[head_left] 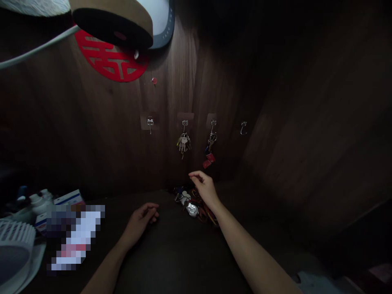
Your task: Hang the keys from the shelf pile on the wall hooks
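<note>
My right hand [204,188] hovers over a pile of keys and key fobs [188,203] lying at the back of the dark counter, fingers loosely curled and holding nothing. My left hand [141,220] rests on the counter to the left of the pile, fingers bent inward, empty. On the wooden wall above, a row of hooks is stuck: a bunch of keys [184,143] hangs on the second hook, and keys with a red tag [210,153] hang on the third. The first hook [150,123] and the last hook [243,128] are bare.
A red paper cutout [112,61] is on the wall at upper left, under a round lamp head [113,22]. A white fan [16,249], boxes and small bottles [39,202] crowd the counter's left side. It is dim.
</note>
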Action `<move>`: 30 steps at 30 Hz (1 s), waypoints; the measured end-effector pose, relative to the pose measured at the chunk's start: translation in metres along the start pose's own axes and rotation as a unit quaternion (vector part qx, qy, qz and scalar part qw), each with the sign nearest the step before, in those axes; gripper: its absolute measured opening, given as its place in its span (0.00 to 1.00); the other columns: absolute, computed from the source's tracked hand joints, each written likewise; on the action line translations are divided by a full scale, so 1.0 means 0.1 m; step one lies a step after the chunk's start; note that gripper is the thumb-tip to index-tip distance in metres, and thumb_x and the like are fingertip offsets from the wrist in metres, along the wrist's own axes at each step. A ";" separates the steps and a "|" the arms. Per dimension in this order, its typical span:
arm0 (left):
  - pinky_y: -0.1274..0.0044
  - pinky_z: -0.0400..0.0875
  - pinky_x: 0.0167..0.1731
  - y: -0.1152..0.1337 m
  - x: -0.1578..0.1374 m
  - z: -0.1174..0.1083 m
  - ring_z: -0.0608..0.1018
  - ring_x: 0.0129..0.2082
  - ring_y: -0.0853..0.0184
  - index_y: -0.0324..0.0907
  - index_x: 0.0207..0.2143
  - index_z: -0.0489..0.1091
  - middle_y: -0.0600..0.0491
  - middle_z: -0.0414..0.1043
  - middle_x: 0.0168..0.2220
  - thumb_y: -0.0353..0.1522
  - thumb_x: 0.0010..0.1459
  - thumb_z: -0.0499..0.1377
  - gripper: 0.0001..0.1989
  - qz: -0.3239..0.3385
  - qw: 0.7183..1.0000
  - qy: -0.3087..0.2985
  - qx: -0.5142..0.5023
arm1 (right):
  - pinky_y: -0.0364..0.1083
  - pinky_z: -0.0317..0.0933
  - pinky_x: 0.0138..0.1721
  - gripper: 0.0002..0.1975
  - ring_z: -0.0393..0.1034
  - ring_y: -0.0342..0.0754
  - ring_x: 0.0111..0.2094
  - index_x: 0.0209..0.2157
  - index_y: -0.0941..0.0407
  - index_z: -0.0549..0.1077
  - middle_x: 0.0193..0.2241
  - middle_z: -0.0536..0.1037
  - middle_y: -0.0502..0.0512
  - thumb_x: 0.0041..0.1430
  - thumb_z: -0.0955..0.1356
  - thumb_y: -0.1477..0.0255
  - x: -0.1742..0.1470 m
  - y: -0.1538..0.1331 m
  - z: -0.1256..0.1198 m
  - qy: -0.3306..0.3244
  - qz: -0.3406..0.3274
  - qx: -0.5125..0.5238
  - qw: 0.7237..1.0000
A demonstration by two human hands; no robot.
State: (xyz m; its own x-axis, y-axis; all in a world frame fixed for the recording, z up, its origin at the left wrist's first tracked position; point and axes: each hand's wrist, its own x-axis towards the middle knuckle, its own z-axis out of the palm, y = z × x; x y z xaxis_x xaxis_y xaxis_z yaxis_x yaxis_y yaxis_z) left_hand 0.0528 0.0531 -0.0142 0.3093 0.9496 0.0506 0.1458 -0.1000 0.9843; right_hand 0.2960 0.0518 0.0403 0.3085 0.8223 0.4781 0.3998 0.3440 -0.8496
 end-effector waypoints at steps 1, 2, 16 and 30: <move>0.77 0.66 0.30 0.01 -0.01 0.00 0.72 0.25 0.69 0.43 0.35 0.72 0.56 0.72 0.25 0.41 0.51 0.57 0.13 0.001 1.000 0.001 0.004 | 0.46 0.63 0.35 0.09 0.70 0.48 0.34 0.32 0.55 0.75 0.31 0.78 0.52 0.54 0.64 0.69 -0.06 0.07 -0.01 -0.006 0.003 -0.012 1.000; 0.77 0.66 0.30 0.01 -0.01 0.01 0.72 0.25 0.69 0.43 0.35 0.73 0.56 0.72 0.25 0.41 0.51 0.57 0.13 0.002 1.000 0.002 0.008 | 0.46 0.63 0.36 0.09 0.71 0.48 0.34 0.33 0.56 0.75 0.32 0.78 0.53 0.54 0.63 0.70 -0.12 0.14 -0.02 -0.013 0.007 -0.027 1.000; 0.75 0.70 0.30 -0.01 -0.02 0.02 0.75 0.26 0.67 0.43 0.36 0.73 0.55 0.74 0.25 0.42 0.52 0.55 0.15 0.023 0.998 0.014 0.062 | 0.53 0.55 0.51 0.13 0.59 0.54 0.54 0.44 0.52 0.73 0.46 0.75 0.55 0.58 0.64 0.71 -0.71 0.43 0.02 -0.116 -0.015 -0.282 0.952; 0.69 0.67 0.47 -0.10 -0.01 -0.01 0.75 0.45 0.61 0.45 0.39 0.72 0.52 0.76 0.42 0.38 0.54 0.54 0.13 0.125 0.980 0.032 0.154 | 0.54 0.52 0.57 0.23 0.52 0.52 0.59 0.56 0.50 0.63 0.53 0.70 0.51 0.58 0.65 0.73 -1.08 -0.02 0.44 -0.287 -0.104 -0.210 0.929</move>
State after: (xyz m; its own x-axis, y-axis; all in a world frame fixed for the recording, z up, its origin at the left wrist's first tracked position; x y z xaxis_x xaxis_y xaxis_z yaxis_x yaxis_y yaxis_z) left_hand 0.0506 0.0536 -0.0235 0.3142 0.8992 0.3044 0.3524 -0.4082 0.8421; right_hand 0.2245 -0.0177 -0.0193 -0.2761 0.9056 0.3220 0.7372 0.4145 -0.5336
